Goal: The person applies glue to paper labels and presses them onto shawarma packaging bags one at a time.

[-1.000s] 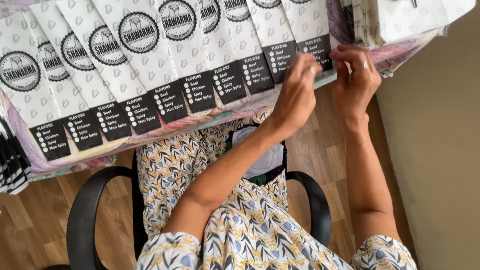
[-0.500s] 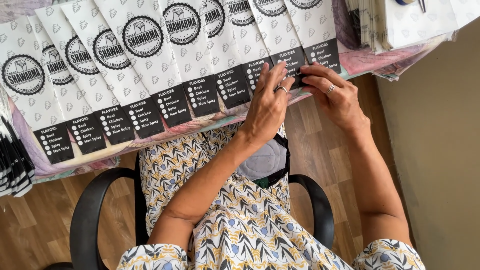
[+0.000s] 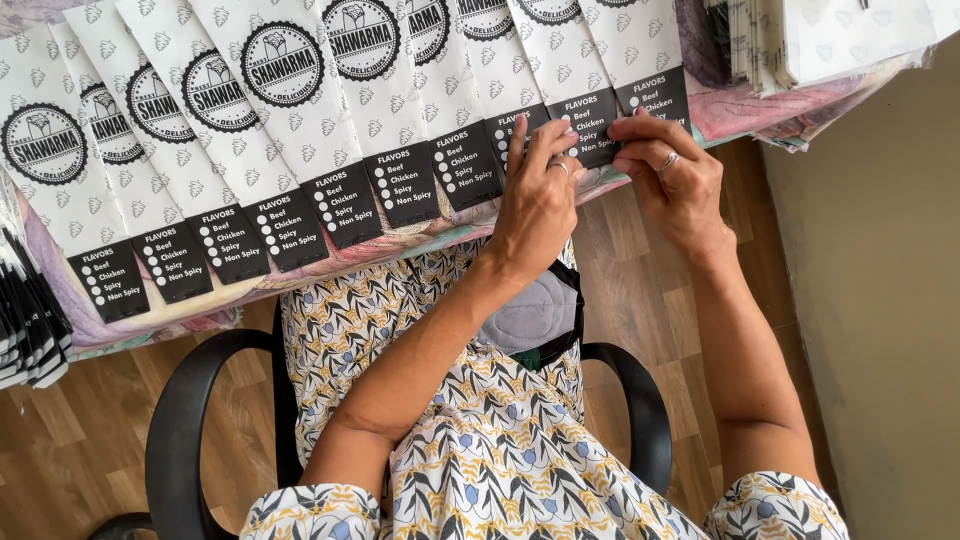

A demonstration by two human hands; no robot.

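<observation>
Head view. Both hands at the near edge of the table (image 3: 760,105), on one white paper sleeve (image 3: 592,108) second from the right end of a fanned, overlapping row of sleeves (image 3: 300,150).

Left hand (image 3: 540,195): fingers bent, tips pressing down on the sleeve's black bottom panel; thumb hidden, so cannot tell whether it closes under the edge.

Right hand (image 3: 675,175): fingers curled, thumb and forefinger pinching the panel's lower right corner.

Likely risks:
- Dragging the neighbouring sleeves out of the fan, since each overlaps the next.
- Creasing or tearing thin paper at the pinched corner through too hard a pull.
- Tipping the sleeve off the table, as the black panels already overhang the edge, above the lap and the grey mask (image 3: 530,320).

Orientation: lying flat, printed face up. Long axis running from the table's near edge away from the person, leaning a little to the left at the far end, parallel to its neighbours. Black panel end pointing toward the person; round emblem end pointing away, cut off by the top of the picture.

Nearby: another stack of white sleeves (image 3: 840,40) to the right.
</observation>
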